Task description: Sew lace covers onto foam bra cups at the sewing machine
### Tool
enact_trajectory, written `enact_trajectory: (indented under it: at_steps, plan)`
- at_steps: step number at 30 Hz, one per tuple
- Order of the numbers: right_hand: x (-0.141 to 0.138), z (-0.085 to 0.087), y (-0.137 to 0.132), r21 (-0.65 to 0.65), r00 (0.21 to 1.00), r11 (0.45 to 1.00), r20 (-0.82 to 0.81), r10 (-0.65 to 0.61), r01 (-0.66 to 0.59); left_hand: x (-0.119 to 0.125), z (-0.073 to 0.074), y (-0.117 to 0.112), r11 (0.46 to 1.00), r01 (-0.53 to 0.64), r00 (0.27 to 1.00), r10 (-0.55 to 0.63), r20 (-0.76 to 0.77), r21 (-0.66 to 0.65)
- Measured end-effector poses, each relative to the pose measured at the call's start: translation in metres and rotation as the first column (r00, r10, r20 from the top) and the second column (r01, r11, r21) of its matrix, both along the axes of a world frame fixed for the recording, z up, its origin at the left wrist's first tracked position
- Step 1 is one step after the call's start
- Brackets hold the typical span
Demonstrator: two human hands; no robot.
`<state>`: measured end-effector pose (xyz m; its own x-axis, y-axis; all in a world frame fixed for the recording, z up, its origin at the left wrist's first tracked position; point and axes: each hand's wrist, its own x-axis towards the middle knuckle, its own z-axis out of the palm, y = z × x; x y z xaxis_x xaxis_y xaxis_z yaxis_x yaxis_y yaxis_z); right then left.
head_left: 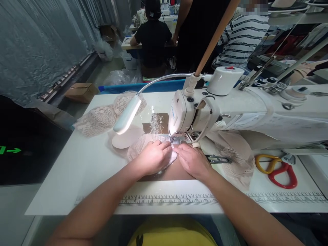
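My left hand (pixel 153 156) and my right hand (pixel 192 159) lie side by side on a pale lace piece (pixel 138 146), just in front of the needle of a white sewing machine (pixel 194 112). The fingers of both hands are curled and pressed down on the lace, pinching it near the presser foot. The lace spreads left from under my left hand. A gooseneck lamp (pixel 127 114) shines on the work from the left.
A pile of lace pieces (pixel 102 116) lies at the table's back left. Scissors with yellow and red handles (pixel 278 169) and small snips (pixel 217 159) rest to the right. A ruler strip (pixel 166 200) runs along the front edge. Other people work behind.
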<state>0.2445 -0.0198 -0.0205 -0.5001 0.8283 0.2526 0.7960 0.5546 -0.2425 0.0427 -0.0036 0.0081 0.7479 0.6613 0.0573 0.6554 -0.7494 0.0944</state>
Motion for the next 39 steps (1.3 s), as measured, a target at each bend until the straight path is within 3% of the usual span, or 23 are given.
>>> enact_trajectory:
  at_steps: [13, 16, 20, 23, 27, 30, 35, 39]
  plan:
    - [-0.005, 0.004, 0.000, -0.021, 0.998, 0.999, 0.048, -0.048, 0.049, -0.002, -0.005, 0.007, 0.999, -0.009, 1.000, 0.009, 0.012, -0.032]
    - [-0.004, 0.005, 0.000, -0.029, 0.999, 0.999, 0.034, -0.039, 0.040, -0.007, 0.004, 0.006, 0.996, 0.004, 0.999, -0.001, 0.033, -0.093]
    - [-0.003, 0.005, 0.000, -0.003, 0.999, 1.000, -0.012, -0.030, 0.030, -0.020, 0.021, -0.007, 0.969, 0.120, 0.992, -0.109, 0.061, -0.214]
    - [-0.002, 0.004, 0.000, 0.020, 0.999, 1.000, -0.053, -0.007, 0.008, -0.023, 0.021, -0.016, 0.970, 0.140, 0.990, -0.132, 0.054, -0.198]
    - [-0.004, 0.007, -0.001, 0.006, 0.993, 0.999, -0.108, 0.054, -0.054, -0.015, 0.009, -0.010, 0.989, 0.014, 0.997, -0.003, 0.079, -0.144]
    - [-0.007, 0.011, -0.003, -0.014, 0.993, 0.998, -0.102, 0.060, -0.062, -0.014, 0.005, 0.001, 0.963, -0.063, 0.972, 0.119, 0.204, -0.264]
    - [-0.017, 0.006, 0.000, 0.008, 0.997, 0.999, -0.050, -0.051, 0.052, -0.023, -0.001, 0.011, 0.854, -0.013, 0.872, 0.265, 0.412, -0.521]
    - [-0.019, 0.001, 0.003, 0.021, 0.998, 0.999, -0.046, -0.047, 0.048, -0.025, -0.006, 0.014, 0.801, 0.037, 0.841, 0.297, 0.451, -0.597]
